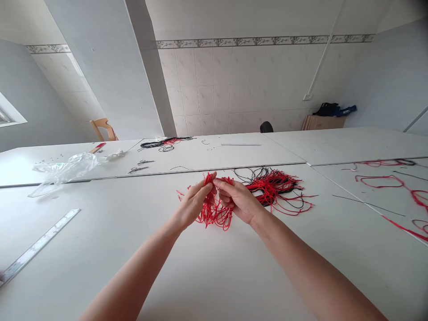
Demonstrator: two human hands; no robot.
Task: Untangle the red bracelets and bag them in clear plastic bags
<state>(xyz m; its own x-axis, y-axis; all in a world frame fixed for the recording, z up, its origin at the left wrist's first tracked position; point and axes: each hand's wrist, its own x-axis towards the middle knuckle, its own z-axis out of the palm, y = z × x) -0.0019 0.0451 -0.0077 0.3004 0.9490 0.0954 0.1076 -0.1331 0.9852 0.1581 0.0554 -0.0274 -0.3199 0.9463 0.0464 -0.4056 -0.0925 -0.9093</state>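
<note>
My left hand (199,198) and my right hand (237,198) meet over the white table, both closed on a bundle of red cords (216,216). Strands of it hang below my fingers and spread toward the tabletop. The thumb and forefinger of my right hand come up close to the fingertips of my left; what lies between them is too small to make out. Just beyond my right hand lies a tangled heap of red and black cords (276,185).
On the left are a clear plastic bag (68,167), a flat ruler-like strip (42,245) and two pairs of scissors (138,169). Black cords (160,143) lie farther back, near a thin rod (240,144). More red cords (381,179) are scattered on the right. A wooden chair (103,129) stands behind.
</note>
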